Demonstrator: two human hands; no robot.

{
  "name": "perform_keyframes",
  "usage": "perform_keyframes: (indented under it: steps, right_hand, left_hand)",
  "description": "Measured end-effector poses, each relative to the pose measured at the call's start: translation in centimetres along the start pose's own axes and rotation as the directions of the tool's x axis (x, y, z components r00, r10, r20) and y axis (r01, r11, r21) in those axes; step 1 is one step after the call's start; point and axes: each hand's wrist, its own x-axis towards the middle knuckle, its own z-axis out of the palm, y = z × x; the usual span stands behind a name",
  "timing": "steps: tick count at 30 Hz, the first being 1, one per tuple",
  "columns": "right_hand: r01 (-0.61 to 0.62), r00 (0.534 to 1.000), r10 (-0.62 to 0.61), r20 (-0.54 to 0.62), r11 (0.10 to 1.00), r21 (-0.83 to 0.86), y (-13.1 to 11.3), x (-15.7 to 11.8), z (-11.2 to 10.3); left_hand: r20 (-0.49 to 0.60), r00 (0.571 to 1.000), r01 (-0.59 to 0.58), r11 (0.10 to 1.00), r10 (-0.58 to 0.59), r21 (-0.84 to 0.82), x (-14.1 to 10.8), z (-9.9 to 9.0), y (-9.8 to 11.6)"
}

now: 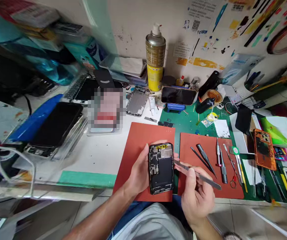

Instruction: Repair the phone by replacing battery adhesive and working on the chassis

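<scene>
Over a red mat (147,133), the left hand (138,175) grips an opened phone (163,170); the right hand (198,191) pinches tweezers (210,181) alongside.

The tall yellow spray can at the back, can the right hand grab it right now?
Probably not: the right hand is busy holding a thin metal tool, and the spray can stands far back by the wall, well beyond the opened phone.
</scene>
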Motion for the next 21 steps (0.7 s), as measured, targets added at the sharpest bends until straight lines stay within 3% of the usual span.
perform_keyframes:
  steps: [5,16,21]
  right_hand:
    - [0.035,0.999,-0.037,-0.022,0.996,-0.081,0.76,-0.47,0.4]
    - [0.171,0.982,-0.184,-0.04,0.961,-0.215,-0.1,0.32,0.91]
    - [0.141,0.985,-0.158,-0.07,0.968,-0.206,-0.05,-0.06,0.88]
  left_hand:
    - [-0.006,1.0,0.001,1.0,-0.001,-0.015,-0.02,0.19,0.01]
    - [-0.039,0.999,-0.003,1.0,0.003,-0.003,0.02,0.34,-0.12]
    - [-0.03,0.999,0.016,1.0,-0.016,-0.025,0.0,0.31,0.08]
